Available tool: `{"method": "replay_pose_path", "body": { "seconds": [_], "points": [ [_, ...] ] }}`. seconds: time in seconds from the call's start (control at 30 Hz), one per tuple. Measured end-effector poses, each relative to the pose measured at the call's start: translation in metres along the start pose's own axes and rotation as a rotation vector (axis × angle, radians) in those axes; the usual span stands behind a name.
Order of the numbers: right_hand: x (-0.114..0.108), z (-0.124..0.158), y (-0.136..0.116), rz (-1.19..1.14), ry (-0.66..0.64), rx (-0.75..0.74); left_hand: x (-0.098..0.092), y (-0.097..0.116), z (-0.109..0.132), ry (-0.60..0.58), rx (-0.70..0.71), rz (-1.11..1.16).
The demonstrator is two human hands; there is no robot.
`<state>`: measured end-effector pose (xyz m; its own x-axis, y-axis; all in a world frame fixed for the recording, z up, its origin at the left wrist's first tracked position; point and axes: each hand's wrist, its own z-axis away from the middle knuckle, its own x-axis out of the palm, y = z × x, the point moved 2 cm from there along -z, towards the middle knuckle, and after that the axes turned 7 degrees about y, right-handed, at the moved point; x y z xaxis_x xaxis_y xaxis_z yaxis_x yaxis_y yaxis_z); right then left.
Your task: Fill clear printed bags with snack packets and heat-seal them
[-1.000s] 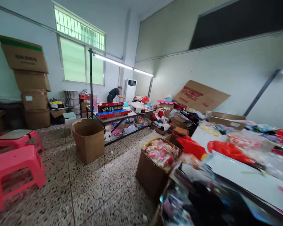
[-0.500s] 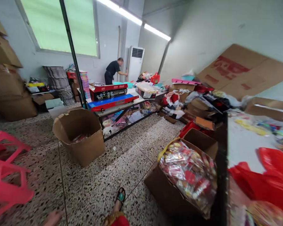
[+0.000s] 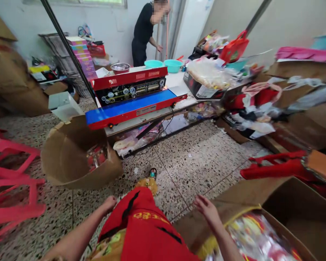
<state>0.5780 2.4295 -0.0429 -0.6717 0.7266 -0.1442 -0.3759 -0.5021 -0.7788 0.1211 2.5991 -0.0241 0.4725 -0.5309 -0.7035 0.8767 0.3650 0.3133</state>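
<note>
My left hand [image 3: 110,203] hangs beside the red apron [image 3: 146,228], its fingers curled in and nothing seen in them. On the other side, my right hand [image 3: 205,207] is held out with fingers loosely apart and nothing in it. Close by my right forearm stands a carton [image 3: 191,230] filled with clear-wrapped packets [image 3: 256,235]. Ahead of my left hand is a big open cardboard box [image 3: 61,159] with some red packets [image 3: 97,156] inside. Neither hand touches the boxes as far as I can see.
A red machine with a blue belt [image 3: 130,108] sits on the table ahead. Behind it, a person in dark clothes [image 3: 142,30] stands by a pole. Pink stools [image 3: 13,203] are at left. Bags and cartons [image 3: 260,123] crowd the right side. Speckled floor [image 3: 176,163] runs between.
The view has tilted down and moved forward, so the machine and boxes look nearer. Both my arms and the red apron have come into view. The person has straightened and raised an arm.
</note>
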Motion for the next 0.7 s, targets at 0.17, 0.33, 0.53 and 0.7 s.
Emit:
{"method": "replay_pose_path", "body": {
  "seconds": [0.17,0.33,0.53,0.7],
  "points": [
    [-0.005,-0.138,-0.136,-0.049,0.141,0.068,-0.012,0.224,-0.099,0.026,0.241,0.044],
    [-0.01,-0.252,-0.285,-0.244,0.286,-0.017,-0.047,0.495,-0.133,-0.052,0.67,0.188],
    [-0.029,-0.425,-0.43,-0.368,0.347,-0.037,-0.072,0.777,-0.154,0.0,0.831,0.469],
    [-0.045,-0.606,-0.556,-0.393,0.315,-0.105,-0.073,0.988,-0.261,0.235,0.643,0.455]
  ]
}}
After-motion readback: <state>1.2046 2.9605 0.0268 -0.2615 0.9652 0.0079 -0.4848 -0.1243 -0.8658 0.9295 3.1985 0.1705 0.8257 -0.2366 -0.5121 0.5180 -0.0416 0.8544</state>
